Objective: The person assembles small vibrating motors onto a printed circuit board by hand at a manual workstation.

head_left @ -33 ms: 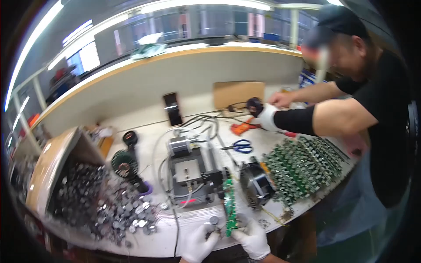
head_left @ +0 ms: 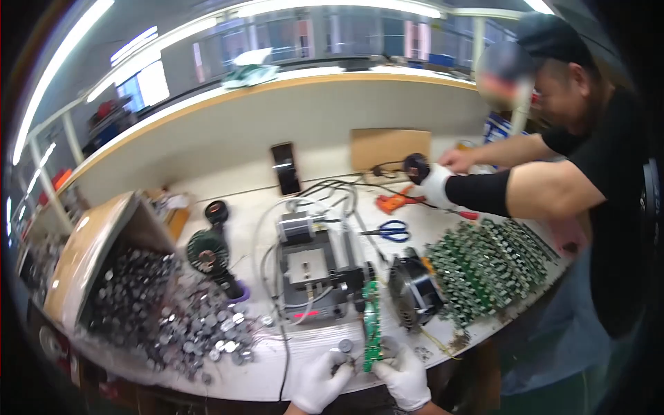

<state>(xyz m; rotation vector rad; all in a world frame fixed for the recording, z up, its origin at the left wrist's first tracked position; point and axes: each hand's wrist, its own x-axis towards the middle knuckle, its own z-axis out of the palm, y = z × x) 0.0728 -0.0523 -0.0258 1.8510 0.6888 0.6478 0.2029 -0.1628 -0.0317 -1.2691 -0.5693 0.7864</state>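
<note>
White bench [head_left: 257, 373]; I've got R hand [head_left: 404, 382] pinching green PCB [head_left: 372, 321]; L hand [head_left: 320, 384] left of PCB, can't tell grip; prob. positioning step; next needs steady hold.

Bright over most of the white table [head_left: 259, 370]. Lit from up high by long tube lights [head_left: 339, 10], far and left. Glaring white at the far-left window [head_left: 149, 86]. Shiny on the phone [head_left: 285, 169] and the loose metal discs [head_left: 221, 335]. Dim inside the brown box [head_left: 93, 249] on the left, dark under the near table edge. Bent like a bow along the far shelf [head_left: 346, 77], black at the corners. Fuzzy all over, smudged beside the right-hand co-worker's [head_left: 615, 159] cap [head_left: 557, 41], too soft for tiny bits on the green circuit board [head_left: 372, 325].
</note>
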